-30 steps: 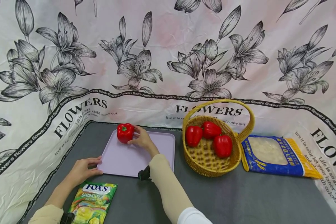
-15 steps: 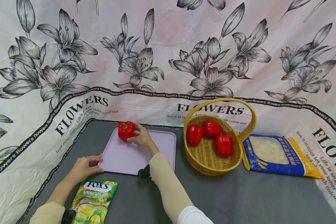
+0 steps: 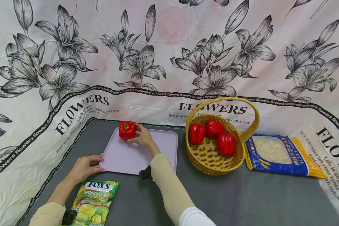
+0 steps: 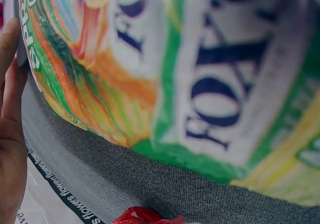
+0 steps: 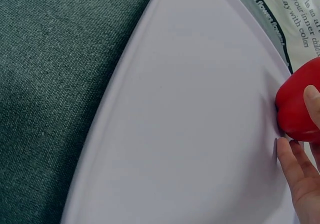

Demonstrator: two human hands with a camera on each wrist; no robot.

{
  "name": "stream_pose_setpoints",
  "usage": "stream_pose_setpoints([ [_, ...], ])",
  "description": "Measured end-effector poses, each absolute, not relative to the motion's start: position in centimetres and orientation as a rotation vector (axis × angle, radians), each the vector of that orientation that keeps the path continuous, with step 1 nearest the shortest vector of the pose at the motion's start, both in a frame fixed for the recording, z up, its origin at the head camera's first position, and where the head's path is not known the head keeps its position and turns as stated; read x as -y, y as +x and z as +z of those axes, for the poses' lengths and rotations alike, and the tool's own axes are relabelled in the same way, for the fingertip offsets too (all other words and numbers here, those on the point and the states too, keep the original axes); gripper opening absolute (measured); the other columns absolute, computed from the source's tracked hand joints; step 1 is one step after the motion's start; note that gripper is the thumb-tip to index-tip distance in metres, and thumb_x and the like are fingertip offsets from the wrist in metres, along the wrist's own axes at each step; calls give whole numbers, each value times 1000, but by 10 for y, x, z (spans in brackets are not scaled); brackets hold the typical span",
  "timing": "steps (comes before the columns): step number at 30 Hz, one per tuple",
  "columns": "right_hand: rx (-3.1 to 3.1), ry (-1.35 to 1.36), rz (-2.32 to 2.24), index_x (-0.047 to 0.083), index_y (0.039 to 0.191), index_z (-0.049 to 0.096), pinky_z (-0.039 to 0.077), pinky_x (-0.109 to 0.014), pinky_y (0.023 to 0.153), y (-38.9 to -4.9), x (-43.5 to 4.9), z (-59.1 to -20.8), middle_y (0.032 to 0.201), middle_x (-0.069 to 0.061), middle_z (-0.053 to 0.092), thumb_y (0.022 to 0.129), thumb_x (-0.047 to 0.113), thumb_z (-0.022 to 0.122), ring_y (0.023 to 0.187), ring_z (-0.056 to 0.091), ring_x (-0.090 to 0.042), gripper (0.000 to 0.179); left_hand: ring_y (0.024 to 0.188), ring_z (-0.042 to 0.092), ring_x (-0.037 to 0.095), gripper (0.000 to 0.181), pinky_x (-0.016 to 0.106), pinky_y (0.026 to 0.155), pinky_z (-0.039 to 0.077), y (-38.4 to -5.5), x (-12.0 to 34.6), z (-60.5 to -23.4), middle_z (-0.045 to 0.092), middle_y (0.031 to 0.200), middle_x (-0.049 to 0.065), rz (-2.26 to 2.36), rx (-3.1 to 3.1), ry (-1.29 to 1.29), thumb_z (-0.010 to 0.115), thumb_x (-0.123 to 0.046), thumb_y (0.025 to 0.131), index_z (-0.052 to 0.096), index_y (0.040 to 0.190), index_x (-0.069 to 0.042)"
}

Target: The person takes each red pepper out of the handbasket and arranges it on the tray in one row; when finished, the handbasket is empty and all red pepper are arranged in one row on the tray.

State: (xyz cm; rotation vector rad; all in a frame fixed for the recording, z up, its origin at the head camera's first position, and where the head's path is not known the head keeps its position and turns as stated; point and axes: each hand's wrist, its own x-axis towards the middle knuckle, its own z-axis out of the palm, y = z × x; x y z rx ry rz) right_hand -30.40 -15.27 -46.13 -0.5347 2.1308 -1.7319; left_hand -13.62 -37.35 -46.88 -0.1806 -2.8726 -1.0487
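A red bell pepper (image 3: 127,131) with a green stem sits at the back left of the pale lilac tray (image 3: 130,157). My right hand (image 3: 144,137) grips the pepper from its right side; in the right wrist view the thumb lies over the pepper (image 5: 300,104) and other fingers are low beside it. At the tray's front left corner, my left hand (image 3: 83,168) holds the rim between thumb and fingers. Just below that hand lies a green and yellow FOX'S Spring Tea candy bag (image 3: 96,201), which fills much of the left wrist view.
Right of the tray stands a yellow woven basket (image 3: 212,171) with a tall handle and 3 red bell peppers inside. A blue and yellow orecchiette pasta bag (image 3: 282,153) lies beside it. Flower-printed cloth (image 3: 169,62) rises behind the grey table (image 3: 243,201).
The head view has shifted slightly. Both hands, the pepper and the tray keep nearly the same places relative to one another.
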Motion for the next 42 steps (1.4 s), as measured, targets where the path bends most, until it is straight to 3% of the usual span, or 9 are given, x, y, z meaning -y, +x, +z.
stream_pose_setpoints([
  [9, -2144, -475, -1744, 2, 145, 35, 45, -34, 98, -305, 140, -460, 142, -17, 46, 75, -1, 80, 126, 50, -33, 84, 100, 65, 36, 46, 44, 82, 51, -140, 369, -470, 60, 123, 23, -996, 2875, -202, 83, -18, 74, 68, 109, 7],
  [19, -1856, -373, -2074, -6, 134, 48, 52, -37, 87, -267, 109, -441, 134, -26, 51, 81, -13, 69, 122, 51, -39, 58, 100, 65, 37, 49, 50, 85, 47, -130, 376, -466, 60, 123, 21, -854, 2935, -163, 84, -23, 72, 69, 110, 5],
  [31, -1840, -471, -2139, -4, 130, 54, 52, -37, 86, -218, 21, -411, 127, -20, 59, 88, -5, 65, 113, 61, -28, 44, 103, 60, 44, 50, 59, 86, 43, -134, 368, -462, 59, 122, 25, -805, 2953, -224, 84, -24, 73, 67, 109, 8],
  [42, -1863, -422, -2206, -7, 132, 50, 50, -41, 88, -213, -67, -404, 129, -22, 57, 91, -4, 61, 113, 59, -37, 43, 108, 56, 48, 51, 62, 86, 40, -133, 365, -460, 58, 123, 26, -803, 2974, -226, 83, -24, 72, 67, 109, 8],
])
